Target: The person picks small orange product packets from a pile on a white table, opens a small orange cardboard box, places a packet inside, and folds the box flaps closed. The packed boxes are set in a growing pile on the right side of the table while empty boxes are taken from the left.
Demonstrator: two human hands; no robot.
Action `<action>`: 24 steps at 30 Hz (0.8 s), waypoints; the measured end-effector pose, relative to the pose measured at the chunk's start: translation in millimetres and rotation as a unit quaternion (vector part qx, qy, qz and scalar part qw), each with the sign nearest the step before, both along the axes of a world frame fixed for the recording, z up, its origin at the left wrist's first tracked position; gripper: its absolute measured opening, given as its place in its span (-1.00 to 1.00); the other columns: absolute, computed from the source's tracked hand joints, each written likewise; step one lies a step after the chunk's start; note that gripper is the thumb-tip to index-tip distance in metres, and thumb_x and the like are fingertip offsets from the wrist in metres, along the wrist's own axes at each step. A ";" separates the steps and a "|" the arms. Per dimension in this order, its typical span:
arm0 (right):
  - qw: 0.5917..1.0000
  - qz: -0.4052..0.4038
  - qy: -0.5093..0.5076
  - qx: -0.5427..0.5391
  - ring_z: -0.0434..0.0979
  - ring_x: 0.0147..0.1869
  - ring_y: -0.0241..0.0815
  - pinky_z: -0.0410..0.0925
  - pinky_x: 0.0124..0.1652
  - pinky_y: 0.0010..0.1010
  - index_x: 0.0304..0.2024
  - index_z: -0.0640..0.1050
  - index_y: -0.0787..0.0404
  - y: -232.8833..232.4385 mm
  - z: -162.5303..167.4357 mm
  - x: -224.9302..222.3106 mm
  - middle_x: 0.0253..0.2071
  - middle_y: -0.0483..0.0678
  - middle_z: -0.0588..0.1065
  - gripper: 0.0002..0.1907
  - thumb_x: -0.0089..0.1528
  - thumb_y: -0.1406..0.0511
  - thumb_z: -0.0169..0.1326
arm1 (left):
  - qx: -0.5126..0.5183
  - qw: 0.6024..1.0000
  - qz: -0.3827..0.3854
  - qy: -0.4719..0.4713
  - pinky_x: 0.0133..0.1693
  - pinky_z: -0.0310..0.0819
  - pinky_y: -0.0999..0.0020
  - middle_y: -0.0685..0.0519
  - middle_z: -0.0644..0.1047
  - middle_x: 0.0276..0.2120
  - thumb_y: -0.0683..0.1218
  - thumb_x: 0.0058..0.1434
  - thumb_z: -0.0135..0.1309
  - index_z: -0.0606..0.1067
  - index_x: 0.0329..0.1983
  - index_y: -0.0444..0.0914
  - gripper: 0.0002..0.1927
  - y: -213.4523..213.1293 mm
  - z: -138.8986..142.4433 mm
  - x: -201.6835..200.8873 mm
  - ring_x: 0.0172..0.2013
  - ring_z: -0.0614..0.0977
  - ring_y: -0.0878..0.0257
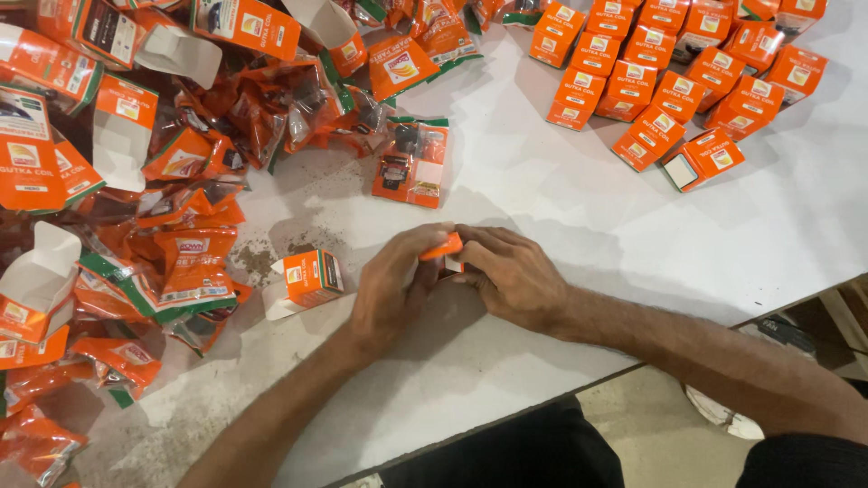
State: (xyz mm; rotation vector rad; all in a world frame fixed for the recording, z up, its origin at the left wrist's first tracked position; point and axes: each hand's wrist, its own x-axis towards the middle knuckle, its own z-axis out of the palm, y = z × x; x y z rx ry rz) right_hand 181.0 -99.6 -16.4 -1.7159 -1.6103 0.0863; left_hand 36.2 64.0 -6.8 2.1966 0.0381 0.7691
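Note:
A small orange carton (444,248) sits between both my hands near the middle of the white table (579,217); only its top edge shows. My left hand (391,287) wraps its left side with fingers curled over it. From the right, my right hand (511,273) closes on the same carton. Just left of my left hand lies another orange carton (304,280) with an open white flap. An orange foil packet (411,163) holding a dark part lies a little beyond my hands.
Closed orange cartons (660,81) stand in rows at the far right. A heap of orange foil packets (163,262) and open empty cartons (41,280) covers the left side. Dark crumbs (271,253) dust the table. The table's front edge (506,411) runs below my forearms.

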 end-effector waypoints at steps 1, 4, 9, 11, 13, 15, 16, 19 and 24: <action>1.000 -0.004 0.021 0.001 0.56 0.15 0.24 0.46 0.03 -0.09 -0.03 0.37 0.23 -0.3 -0.9 -0.6 0.11 0.16 0.54 -0.62 0.20 0.37 0.25 | -0.010 1.000 -0.029 -0.005 0.23 0.60 0.17 -0.11 0.54 0.25 -0.25 0.24 0.16 0.48 0.16 -0.31 -0.60 1.6 0.8 -3.4 0.26 0.62 -0.05; 0.997 -0.020 0.070 -0.022 0.57 0.10 0.26 0.46 0.00 -0.07 0.02 0.31 0.30 -1.1 -4.2 -1.0 0.07 0.17 0.55 -0.55 0.21 0.35 0.24 | 0.114 0.989 -0.097 -0.022 0.21 0.47 0.04 -0.25 0.45 0.24 -0.13 0.12 0.35 0.41 0.11 -0.38 -0.45 9.4 -0.1 -10.3 0.29 0.46 -0.18; 0.996 -0.028 0.077 -0.034 0.58 0.08 0.27 0.47 -0.03 -0.08 0.05 0.28 0.29 0.0 -8.4 1.5 0.03 0.15 0.57 -0.52 0.23 0.32 0.25 | 0.080 0.996 -0.027 0.003 0.20 0.54 0.10 -0.14 0.55 0.19 -0.24 0.18 0.29 0.49 0.00 -0.28 -0.66 7.3 -12.0 -7.8 0.28 0.55 -0.07; 0.996 -0.026 0.078 -0.035 0.58 0.07 0.26 0.47 -0.02 -0.08 0.04 0.28 0.29 -0.2 -8.7 1.9 0.05 0.16 0.57 -0.52 0.23 0.32 0.26 | 0.049 0.998 -0.032 -0.004 0.22 0.55 0.10 -0.14 0.55 0.20 -0.23 0.20 0.30 0.48 -0.04 -0.28 -0.70 6.3 -15.0 -7.2 0.29 0.55 -0.07; 0.997 -0.017 0.070 -0.011 0.58 0.08 0.28 0.47 -0.01 -0.07 0.05 0.28 0.30 0.0 -8.4 2.4 0.07 0.17 0.55 -0.51 0.23 0.32 0.25 | 0.056 0.998 -0.036 -0.007 0.24 0.56 0.08 -0.15 0.53 0.22 -0.25 0.19 0.29 0.49 -0.05 -0.30 -0.70 6.9 -16.4 -7.7 0.31 0.54 -0.10; 0.997 -0.014 0.074 -0.011 0.58 0.09 0.27 0.46 0.01 -0.08 0.09 0.28 0.29 0.3 -7.8 2.6 0.08 0.15 0.55 -0.50 0.23 0.32 0.24 | 0.130 0.989 -0.065 -0.007 0.23 0.49 0.04 -0.25 0.44 0.28 -0.20 0.13 0.34 0.45 -0.11 -0.31 -0.66 8.2 -17.1 -8.7 0.34 0.45 -0.19; 0.996 -0.017 0.082 -0.025 0.58 0.09 0.25 0.46 0.02 -0.08 0.12 0.29 0.27 0.1 -7.5 2.5 0.08 0.14 0.54 -0.49 0.23 0.32 0.24 | 0.165 0.983 -0.080 -0.007 0.22 0.45 0.02 -0.31 0.40 0.30 -0.17 0.10 0.36 0.43 -0.14 -0.32 -0.63 8.6 -17.5 -9.1 0.35 0.40 -0.24; 0.997 0.001 0.069 -0.027 0.49 0.21 0.28 0.37 0.12 -0.04 0.25 0.25 0.28 1.2 -5.9 2.7 0.18 0.20 0.47 -0.37 0.21 0.33 0.24 | 0.210 0.976 -0.053 0.010 0.38 0.24 -0.16 -0.31 0.32 0.36 -0.21 0.06 0.31 0.44 -0.12 -0.32 -0.64 7.0 -17.1 -10.7 0.41 0.29 -0.25; 0.998 0.019 -0.025 -0.063 0.36 0.35 0.24 0.27 0.27 -0.01 0.36 0.23 0.16 3.9 4.6 8.6 0.27 0.19 0.38 -0.25 0.16 0.35 0.24 | 0.258 0.965 -0.032 0.043 0.41 0.11 -0.21 -0.27 0.29 0.39 -0.20 0.13 0.26 0.42 0.09 -0.29 -0.54 1.9 -3.8 -30.3 0.43 0.26 -0.22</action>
